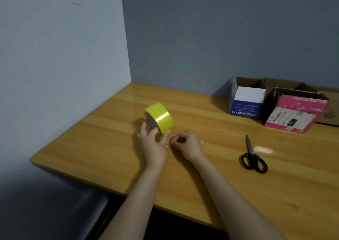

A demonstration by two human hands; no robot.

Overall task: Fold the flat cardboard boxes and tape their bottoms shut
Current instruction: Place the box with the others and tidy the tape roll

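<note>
- The yellow tape roll (159, 117) is up on its edge near the middle of the wooden table (102, 148), lifted a little off the top.
- Its open core faces about 9 o'clock, so the roll's axis runs roughly 9 to 3, and the glossy band faces up and to the right.
- The left hand (153, 145) has the roll: its fingers grip the near rim from 6 o'clock, with the fingertips at the core.
- The right hand (186, 144) sits just beside the roll at its 4 o'clock, clenched, knuckles up and fingertips tucked together. Whether a tape end lies between them cannot be told.
- Black-handled scissors (254, 157) lie flat at 3 o'clock of the hands, well apart. Their long axis runs 12 to 6, blades closed, tip at 12 and loops toward the person.
- At 2 o'clock, against the grey wall (201, 38), a blue box (244, 109) stands open-topped.
- A pink box (300, 104) with a shipping label sits just to its right.
- A plain brown box (330, 109) is behind the pink one, at the frame's edge.
</note>
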